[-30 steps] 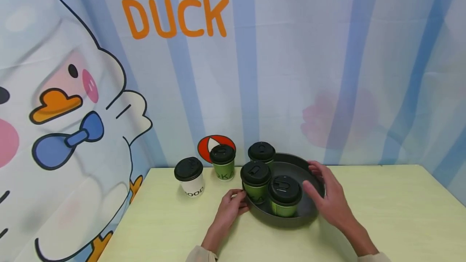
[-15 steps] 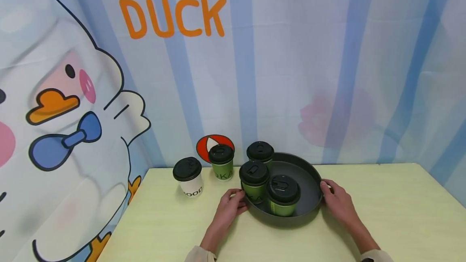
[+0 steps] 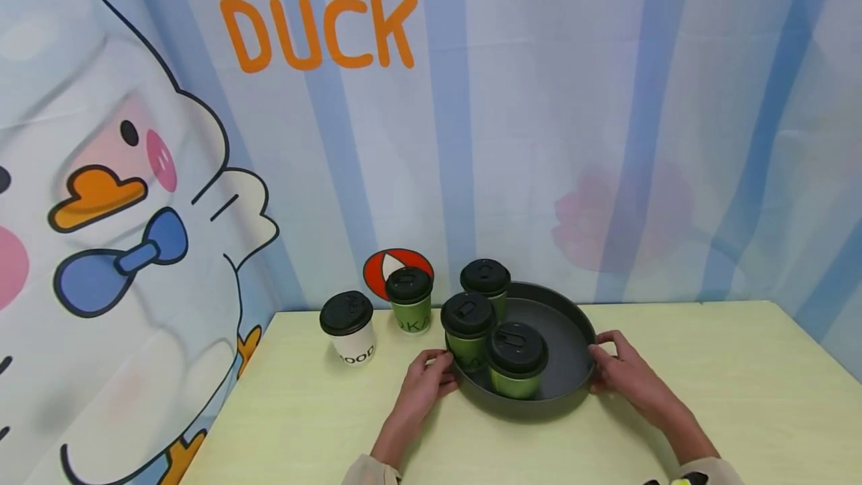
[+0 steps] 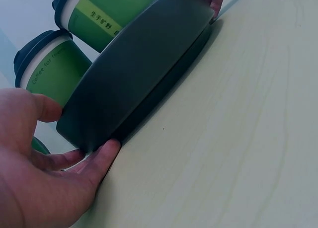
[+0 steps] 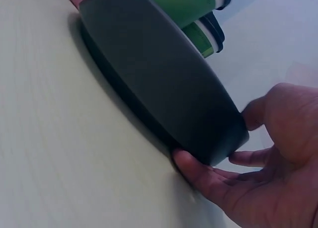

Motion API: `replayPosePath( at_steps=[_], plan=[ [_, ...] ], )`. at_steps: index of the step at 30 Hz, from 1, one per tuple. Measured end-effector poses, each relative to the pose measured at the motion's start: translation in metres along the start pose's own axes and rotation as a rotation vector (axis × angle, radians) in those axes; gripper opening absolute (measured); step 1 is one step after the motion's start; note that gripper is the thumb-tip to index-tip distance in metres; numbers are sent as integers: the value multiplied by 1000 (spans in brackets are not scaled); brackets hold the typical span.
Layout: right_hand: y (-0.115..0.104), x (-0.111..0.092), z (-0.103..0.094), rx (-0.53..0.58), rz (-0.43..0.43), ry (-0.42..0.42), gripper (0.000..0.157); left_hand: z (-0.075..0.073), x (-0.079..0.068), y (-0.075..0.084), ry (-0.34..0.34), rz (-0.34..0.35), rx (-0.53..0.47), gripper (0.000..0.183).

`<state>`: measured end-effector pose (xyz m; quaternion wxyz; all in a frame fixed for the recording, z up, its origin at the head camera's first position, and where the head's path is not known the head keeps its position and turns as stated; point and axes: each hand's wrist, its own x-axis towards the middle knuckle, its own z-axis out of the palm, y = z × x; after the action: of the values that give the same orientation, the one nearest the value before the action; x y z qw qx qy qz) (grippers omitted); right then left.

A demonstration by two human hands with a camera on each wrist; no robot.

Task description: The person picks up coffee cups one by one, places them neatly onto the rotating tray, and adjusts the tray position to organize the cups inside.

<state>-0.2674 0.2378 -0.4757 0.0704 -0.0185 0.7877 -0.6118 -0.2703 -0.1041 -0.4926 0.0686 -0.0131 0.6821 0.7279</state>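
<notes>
A dark grey round pan (image 3: pixel 566 339) carries three green paper cups with black lids: a front cup (image 3: pixel 515 365), a left cup (image 3: pixel 468 324) and a rear cup (image 3: pixel 485 277). All stand in its left part. My left hand (image 3: pixel 423 386) grips the pan's left side, thumb against the wall (image 4: pixel 134 64) and fingers at its bottom edge in the left wrist view. On the opposite side my right hand (image 3: pixel 631 376) holds the pan the same way; the right wrist view shows its fingertips (image 5: pixel 186 161) under the lower edge.
Left of the pan stand a white cup (image 3: pixel 352 329) with a black lid and another green cup (image 3: pixel 410 302) behind it, on the pale wooden table (image 3: pixel 707 380). A printed duck curtain (image 3: pixel 525 133) hangs behind the table's back edge.
My right hand has come down from over the pan's right rim and taken hold of its side. The front cup has shifted slightly left within the pan. The left hand stays in place.
</notes>
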Motion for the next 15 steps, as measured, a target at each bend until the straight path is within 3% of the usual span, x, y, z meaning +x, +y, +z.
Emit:
replayPosePath(
  at_steps=[10, 12, 15],
  plan=[
    [-2, -6, -13, 29, -6, -232, 28, 1, 2, 0, 8, -4, 2, 49],
    [-2, -5, -14, 26, 11, -207, 32, 1, 2, -1, 10, -4, -1, 48],
    [1, -2, -12, 36, 35, -92, 45, 2, 2, 0, 14, -3, 1, 48]
  ],
)
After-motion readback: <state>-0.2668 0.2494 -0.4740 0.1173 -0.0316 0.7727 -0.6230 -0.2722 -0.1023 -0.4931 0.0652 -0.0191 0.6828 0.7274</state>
